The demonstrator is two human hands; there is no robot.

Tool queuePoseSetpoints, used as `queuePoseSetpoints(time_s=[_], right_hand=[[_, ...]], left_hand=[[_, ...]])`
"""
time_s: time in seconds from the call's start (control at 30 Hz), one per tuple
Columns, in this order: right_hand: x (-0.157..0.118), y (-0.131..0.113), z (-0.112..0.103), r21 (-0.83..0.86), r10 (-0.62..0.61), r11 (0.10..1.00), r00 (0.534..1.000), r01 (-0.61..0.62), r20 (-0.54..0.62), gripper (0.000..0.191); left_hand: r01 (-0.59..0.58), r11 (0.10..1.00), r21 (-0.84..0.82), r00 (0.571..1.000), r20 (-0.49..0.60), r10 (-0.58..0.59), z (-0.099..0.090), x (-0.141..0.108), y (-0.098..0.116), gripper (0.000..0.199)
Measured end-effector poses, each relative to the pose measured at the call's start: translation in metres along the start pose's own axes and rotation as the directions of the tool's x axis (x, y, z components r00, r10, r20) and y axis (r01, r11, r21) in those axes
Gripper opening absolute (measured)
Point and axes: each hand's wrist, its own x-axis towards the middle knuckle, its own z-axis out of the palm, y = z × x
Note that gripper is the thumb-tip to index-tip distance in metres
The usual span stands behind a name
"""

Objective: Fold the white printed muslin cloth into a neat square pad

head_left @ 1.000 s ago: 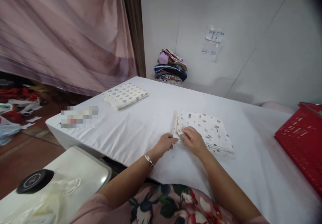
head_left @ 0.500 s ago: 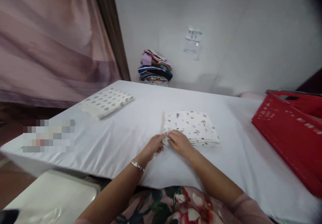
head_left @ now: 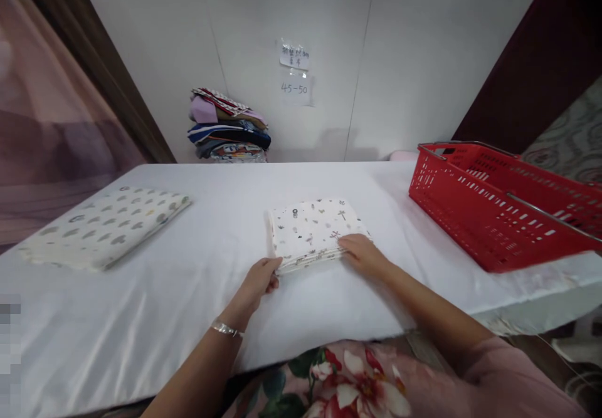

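Note:
In front of me a folded white cloth [head_left: 313, 222] with small printed figures lies on the white-covered table, its stacked layers showing along the near edge. My left hand [head_left: 260, 280], wearing a silver bracelet at the wrist, pinches the near left corner of that cloth between thumb and fingers. At the near right part of it, my right hand [head_left: 364, 255] has its fingers on top and closed about the edge; the thumb is mostly hidden. Farther left, apart from both hands, rests a second folded cloth [head_left: 115, 220], cream with grey heart-like shapes.
A red plastic basket [head_left: 475, 217] with metal handles stands on the right of the table [head_left: 226, 217]. Behind the far edge is a pile of folded fabrics [head_left: 230, 133] against the wall. Paper notes [head_left: 296, 89] are stuck there. A pink curtain [head_left: 51, 111] hangs at left.
My right hand has slid from the cloth's near left corner to its near right side. My left hand stays at the left corner. The view has turned right, bringing more basket into sight.

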Motion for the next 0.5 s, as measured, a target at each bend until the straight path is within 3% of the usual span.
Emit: queuePoseSetpoints(time_s=[0.13,0.23,0.3,0.4,0.43,0.5], right_hand=[[-0.026,0.030,-0.028,-0.059,0.102,0.993,0.994,-0.103,-0.024,0.026],[-0.038,0.042,-0.040,0.039,0.301,0.954,0.948,-0.298,-0.104,0.023],[-0.040,0.046,-0.043,0.221,0.537,0.836,0.831,-0.501,-0.146,0.023],[-0.034,0.048,-0.045,0.447,0.810,0.523,0.587,-0.725,0.004,0.025],[-0.030,0.049,-0.044,0.462,0.838,0.452,0.541,-0.763,0.074,0.025],[-0.021,0.049,-0.042,0.434,0.847,0.390,0.501,-0.812,0.176,0.027]], left_hand=[[-0.001,0.998,0.062,1.000,-0.015,0.002,0.000,0.002,-0.002,0.027],[-0.012,0.996,0.092,1.000,-0.010,0.013,-0.001,0.003,-0.003,0.028],[-0.023,0.995,0.094,1.000,0.001,0.023,-0.003,0.003,-0.003,0.030],[-0.035,0.995,0.090,0.999,0.019,0.034,-0.004,0.003,-0.003,0.035],[-0.034,0.995,0.089,0.999,0.019,0.033,-0.004,0.004,-0.003,0.036],[-0.031,0.996,0.086,0.999,0.009,0.031,-0.005,0.006,-0.003,0.037]])
